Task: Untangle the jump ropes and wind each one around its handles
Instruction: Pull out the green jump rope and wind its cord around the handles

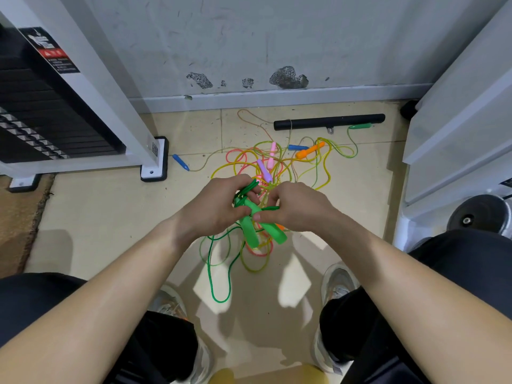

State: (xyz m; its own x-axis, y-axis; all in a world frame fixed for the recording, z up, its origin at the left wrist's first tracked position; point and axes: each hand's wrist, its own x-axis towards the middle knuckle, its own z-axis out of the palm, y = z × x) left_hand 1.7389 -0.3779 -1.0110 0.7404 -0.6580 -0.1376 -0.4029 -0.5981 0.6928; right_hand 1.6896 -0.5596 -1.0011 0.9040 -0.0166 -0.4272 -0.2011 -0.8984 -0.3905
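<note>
Above the tiled floor [110, 217], between the person's knees, both hands grip two green handles [259, 227] held side by side: the left hand [219, 206] closes around their upper ends with green rope [246, 189] looped over its fingers, and the right hand [293, 206] pinches a rope strand against the handles. Slack green rope hangs from the handles to the floor, while a tangle [277, 162] of yellow, pink and green ropes with pink, purple, orange and blue handles lies just beyond the hands, near the wall [277, 37].
</note>
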